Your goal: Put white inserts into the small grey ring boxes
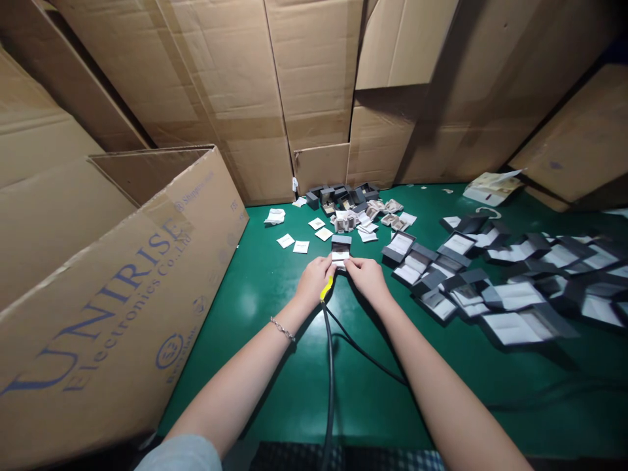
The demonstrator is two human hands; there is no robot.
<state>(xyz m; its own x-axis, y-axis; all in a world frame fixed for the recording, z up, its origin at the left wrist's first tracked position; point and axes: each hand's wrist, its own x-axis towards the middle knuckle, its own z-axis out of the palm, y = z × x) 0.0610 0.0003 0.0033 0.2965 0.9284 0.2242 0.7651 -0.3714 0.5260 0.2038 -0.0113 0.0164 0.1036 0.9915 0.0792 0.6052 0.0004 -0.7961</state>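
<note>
A small dark grey jewellery box (341,242) with its lid raised and a white lining sits between my hands, over the middle of the green table. My left hand (314,280) grips its left side, fingers closed. On the opposite side, my right hand (366,277) pinches the box's near right corner, by the white lining. A yellow piece (327,288) at the end of a black cable (330,366) lies against my left hand; I cannot tell whether that hand also holds it. Several small white cards (301,246) lie just beyond my left hand.
Many open grey boxes with white linings (517,296) cover the table's right side. Behind my hands is a pile of dark boxes (338,194) and pale inserts (346,221). A large printed carton (161,281) stands left; cardboard walls (314,98) close off the back.
</note>
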